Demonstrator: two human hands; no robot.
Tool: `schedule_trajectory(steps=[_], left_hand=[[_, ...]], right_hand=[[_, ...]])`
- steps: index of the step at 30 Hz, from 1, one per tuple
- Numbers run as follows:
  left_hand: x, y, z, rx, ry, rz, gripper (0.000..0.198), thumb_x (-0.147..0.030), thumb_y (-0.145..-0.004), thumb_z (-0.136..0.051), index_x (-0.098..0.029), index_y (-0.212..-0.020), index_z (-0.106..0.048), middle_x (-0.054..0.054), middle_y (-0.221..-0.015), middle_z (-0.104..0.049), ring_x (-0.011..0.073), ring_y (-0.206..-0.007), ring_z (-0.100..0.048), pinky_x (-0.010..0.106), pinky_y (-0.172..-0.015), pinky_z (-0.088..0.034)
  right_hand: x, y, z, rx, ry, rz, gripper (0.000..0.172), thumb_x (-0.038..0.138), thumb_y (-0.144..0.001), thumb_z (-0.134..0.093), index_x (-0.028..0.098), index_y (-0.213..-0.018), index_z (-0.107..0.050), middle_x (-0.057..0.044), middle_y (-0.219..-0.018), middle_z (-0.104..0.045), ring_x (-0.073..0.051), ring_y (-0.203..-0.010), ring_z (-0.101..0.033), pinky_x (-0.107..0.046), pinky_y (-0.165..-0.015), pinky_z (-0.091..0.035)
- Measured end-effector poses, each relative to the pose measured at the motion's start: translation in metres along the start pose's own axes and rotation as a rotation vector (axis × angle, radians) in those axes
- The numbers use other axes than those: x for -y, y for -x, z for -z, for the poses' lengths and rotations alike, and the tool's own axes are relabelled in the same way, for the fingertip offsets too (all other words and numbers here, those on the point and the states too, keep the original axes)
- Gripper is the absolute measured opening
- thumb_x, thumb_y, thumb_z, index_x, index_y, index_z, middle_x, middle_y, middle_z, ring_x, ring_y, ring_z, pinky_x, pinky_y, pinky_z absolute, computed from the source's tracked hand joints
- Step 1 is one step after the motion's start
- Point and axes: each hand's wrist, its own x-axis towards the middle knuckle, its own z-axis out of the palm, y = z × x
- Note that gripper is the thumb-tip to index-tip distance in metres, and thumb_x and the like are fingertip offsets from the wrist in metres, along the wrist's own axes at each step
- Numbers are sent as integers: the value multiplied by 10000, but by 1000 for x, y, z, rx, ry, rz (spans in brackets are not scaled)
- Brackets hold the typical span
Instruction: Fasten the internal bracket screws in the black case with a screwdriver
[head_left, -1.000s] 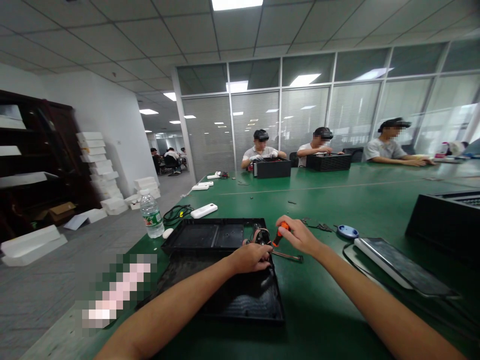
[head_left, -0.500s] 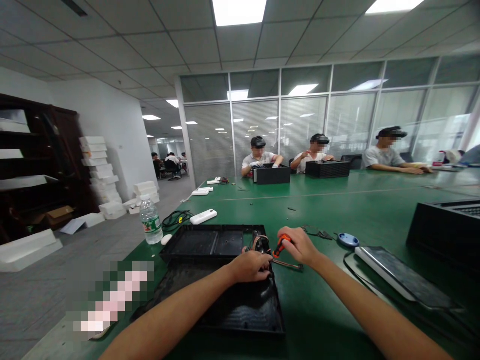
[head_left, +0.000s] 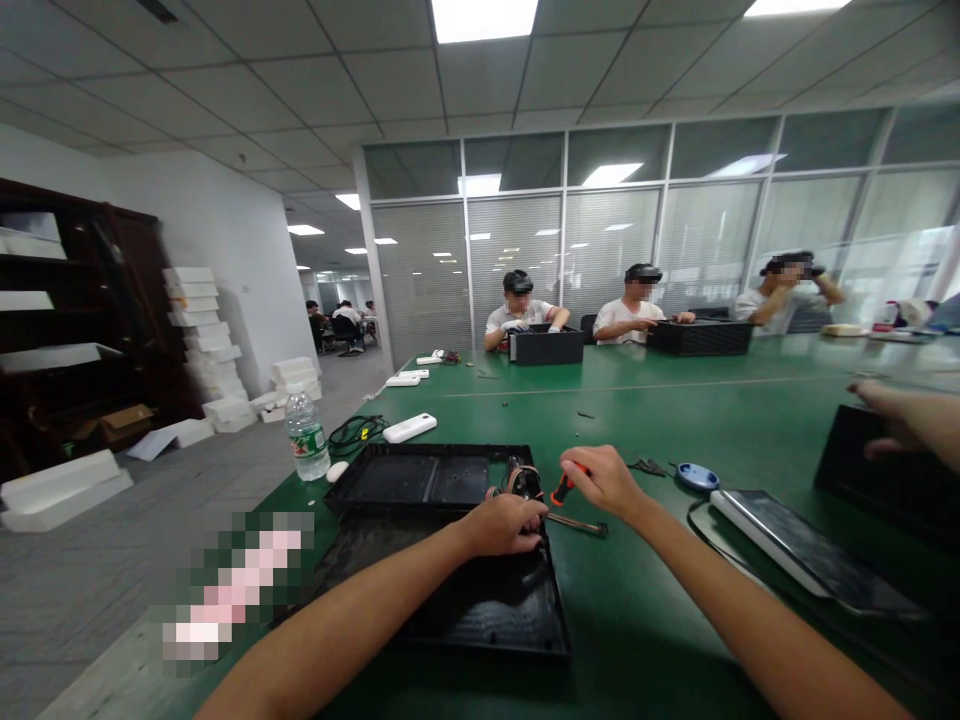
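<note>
My right hand [head_left: 606, 480] is closed around the orange-red and black handle of a screwdriver [head_left: 560, 488], which slants down toward my left fingers. Its tip is hard to make out. My left hand [head_left: 506, 524] has its fingers curled together over the right side of an open black plastic case [head_left: 491, 625]; whatever they pinch is hidden. Just behind the left hand, a bundle of thin cables [head_left: 525, 480] rises from the case. Another flat cable [head_left: 581, 524] runs out onto the table below my right hand.
Left of the case stand a water bottle [head_left: 306, 440], a coiled black cable [head_left: 355, 435] and a white device [head_left: 410, 428]. To the right are a blue round dish [head_left: 697, 477], a phone-like slab [head_left: 814, 550] and a black case [head_left: 851, 465] with another person's hand [head_left: 896, 415] over it.
My right hand has shifted slightly right with the screwdriver; my left stays about put. Another person's arm has come in at the right. Across the table, one person has raised both hands headward.
</note>
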Motion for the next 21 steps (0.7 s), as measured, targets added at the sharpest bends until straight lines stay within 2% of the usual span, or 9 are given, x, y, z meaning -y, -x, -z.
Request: schedule_trajectory(steps=[3,6,10,15,21], left_hand=[[0,0,1,3,46,22,338,-187,-745,-593,-159,-1068,-497,10,-811,-629,127,-765,-588,214,-767,-419],[2,0,1,-6,87,42,362,-187,-732,-610,-158,-1073,-492,-3,-793,-625,116,-735,-585,209,-759,-424],[3,1,0,-9,122,35,388,-184,-725,-627,-158,-1085,-486,-8,-789,-622,109,-718,-583,196,-740,-430],[-1,2,5,11,105,65,407,-206,-742,-635,-170,-1113,-472,-8,-804,-625,121,-750,-592,204,-745,-424],[-5,2,7,15,102,85,413,-188,-748,-618,-180,-1128,-459,-12,-811,-626,116,-738,-592,203,-736,-419]], right_hand=[[1,-1,5,63,-4,34,264,309,-878,-361,162,-806,-568,-19,-613,-581,-127,-542,-517,-235,-553,-359],[0,-2,6,78,-5,-4,219,300,-867,-389,163,-831,-555,-1,-609,-569,-115,-519,-503,-228,-542,-351],[-4,-1,1,55,35,-25,250,343,-848,-451,175,-681,-529,21,-535,-520,-103,-477,-479,-225,-531,-337],[-1,2,-4,35,27,-27,195,341,-833,-455,172,-785,-541,-2,-625,-577,-113,-517,-511,-228,-552,-355],[3,-2,-7,-25,77,-80,256,394,-828,-476,189,-684,-530,12,-544,-551,-107,-466,-482,-223,-502,-336]])
